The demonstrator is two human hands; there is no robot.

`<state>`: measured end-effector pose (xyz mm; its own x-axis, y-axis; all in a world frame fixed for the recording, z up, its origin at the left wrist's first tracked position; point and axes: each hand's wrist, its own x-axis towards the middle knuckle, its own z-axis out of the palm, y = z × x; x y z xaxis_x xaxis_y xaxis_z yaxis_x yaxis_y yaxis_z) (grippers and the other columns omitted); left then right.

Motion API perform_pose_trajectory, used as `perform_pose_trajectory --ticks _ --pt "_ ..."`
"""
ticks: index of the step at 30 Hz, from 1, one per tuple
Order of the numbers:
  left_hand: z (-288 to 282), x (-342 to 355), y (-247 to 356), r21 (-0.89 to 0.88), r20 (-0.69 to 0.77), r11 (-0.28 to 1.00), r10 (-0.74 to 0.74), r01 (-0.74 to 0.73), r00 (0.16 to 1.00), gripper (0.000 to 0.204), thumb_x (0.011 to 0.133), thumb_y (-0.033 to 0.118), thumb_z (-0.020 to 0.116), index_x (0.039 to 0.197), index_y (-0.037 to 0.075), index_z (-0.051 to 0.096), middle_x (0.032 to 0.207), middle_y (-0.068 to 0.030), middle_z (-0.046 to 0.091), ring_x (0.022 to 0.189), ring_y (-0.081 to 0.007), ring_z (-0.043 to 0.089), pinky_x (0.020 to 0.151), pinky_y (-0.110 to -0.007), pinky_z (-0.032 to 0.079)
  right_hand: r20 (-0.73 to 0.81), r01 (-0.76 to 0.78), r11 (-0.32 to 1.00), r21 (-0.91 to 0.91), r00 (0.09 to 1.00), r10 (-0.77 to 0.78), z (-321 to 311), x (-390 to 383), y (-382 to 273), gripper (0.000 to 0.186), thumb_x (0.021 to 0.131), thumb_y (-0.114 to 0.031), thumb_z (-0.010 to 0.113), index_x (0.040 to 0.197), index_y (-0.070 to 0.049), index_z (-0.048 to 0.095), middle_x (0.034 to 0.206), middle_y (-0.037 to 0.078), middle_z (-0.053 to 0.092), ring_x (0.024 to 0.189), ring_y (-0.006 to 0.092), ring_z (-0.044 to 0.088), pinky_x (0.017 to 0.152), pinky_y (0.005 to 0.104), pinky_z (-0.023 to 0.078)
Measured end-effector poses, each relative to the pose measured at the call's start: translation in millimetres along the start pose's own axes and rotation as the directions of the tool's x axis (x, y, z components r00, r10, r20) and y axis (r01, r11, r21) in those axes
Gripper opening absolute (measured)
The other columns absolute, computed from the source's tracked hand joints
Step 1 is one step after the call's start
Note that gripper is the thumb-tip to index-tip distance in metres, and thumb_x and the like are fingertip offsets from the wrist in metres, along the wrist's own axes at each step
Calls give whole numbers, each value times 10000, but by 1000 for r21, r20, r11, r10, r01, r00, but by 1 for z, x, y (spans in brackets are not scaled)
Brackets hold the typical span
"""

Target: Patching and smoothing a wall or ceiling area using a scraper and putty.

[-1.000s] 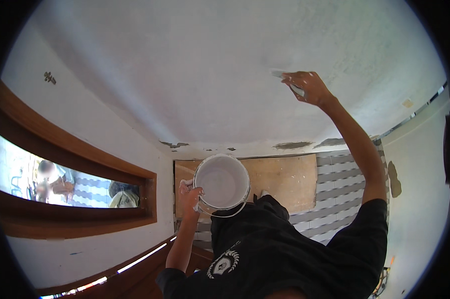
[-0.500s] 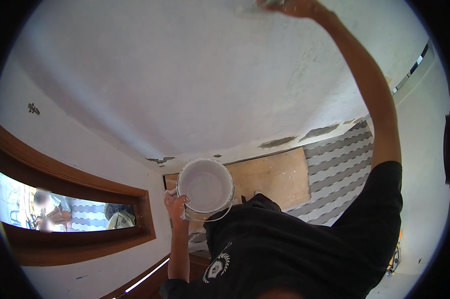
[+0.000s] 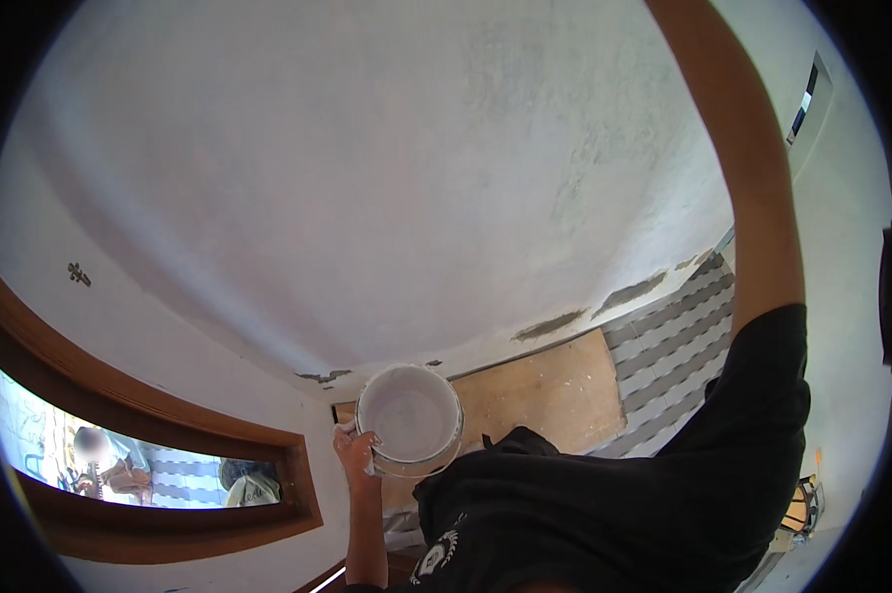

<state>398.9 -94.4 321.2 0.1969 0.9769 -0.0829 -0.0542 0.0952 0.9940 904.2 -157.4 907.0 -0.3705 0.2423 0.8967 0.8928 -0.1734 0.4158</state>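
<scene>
My left hand [image 3: 355,451] is closed on the left side of a white bucket [image 3: 452,397], its thumb over the rim. Pale, whitish material shows inside the bucket, and a thin wire handle [image 3: 421,475] hangs on its near side. White smears mark the fingers. My right arm [image 3: 757,188] stretches up along a whitish wall [image 3: 367,198], and the hand lies beyond the top edge, so what it holds is hidden.
Grey damaged patches [image 3: 631,294] run along the wall's foot. A tan board [image 3: 535,390] lies on grey-and-white striped tiles [image 3: 668,341]. At left, a brown wooden frame [image 3: 169,415] surrounds an opening where another person [image 3: 120,465] shows. A cross-shaped fitting [image 3: 79,274] is on the left wall.
My right hand, earlier at the top against the wall with a blurred pale tool, has gone out above the view. The whole scene sits slightly lower; my left hand still grips the bucket.
</scene>
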Motion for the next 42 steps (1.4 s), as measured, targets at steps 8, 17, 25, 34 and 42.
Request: perform_pose_trajectory --ticks 8,17,25,34,42 --pt "-17 9 -20 109 28 994 -9 6 1000 314 570 -54 594 876 -92 533 711 -127 592 597 -186 561 527 -284 447 201 238 939 -248 961 -191 53 -170 -66 341 804 -109 659 1142 -157 656 1258 69 603 1172 224 562 905 350 503" --pt "-5 -2 6 31 -36 997 -70 71 997 299 557 -60 585 839 -26 494 709 -115 563 598 -181 565 547 -304 466 422 150 967 207 878 -227 22 -271 -152 355 729 -75 678 1081 -105 662 1199 75 638 1016 215 648 836 343 544" --pt "4 -6 23 73 -44 996 -38 42 998 288 551 -67 564 830 -45 496 678 -113 551 544 -168 545 492 -284 449 594 -107 893 438 780 -198 31 -184 -126 158 804 -150 687 959 -145 716 903 52 718 806 245 668 732 347 498" --pt "-12 -2 8 120 -49 992 -23 29 999 300 536 -44 605 823 -58 518 690 -120 588 540 -173 553 482 -290 445 747 -350 906 238 662 59 -8 -10 -61 242 823 -107 643 1055 -44 679 1085 124 686 988 257 654 881 379 505" --pt "-13 1 6 134 -106 990 -32 46 994 290 529 -67 617 790 -51 491 692 -131 586 546 -177 555 475 -303 445 309 -127 944 305 951 27 -51 61 -86 226 820 -150 627 994 -22 691 881 153 703 753 293 642 798 401 493"
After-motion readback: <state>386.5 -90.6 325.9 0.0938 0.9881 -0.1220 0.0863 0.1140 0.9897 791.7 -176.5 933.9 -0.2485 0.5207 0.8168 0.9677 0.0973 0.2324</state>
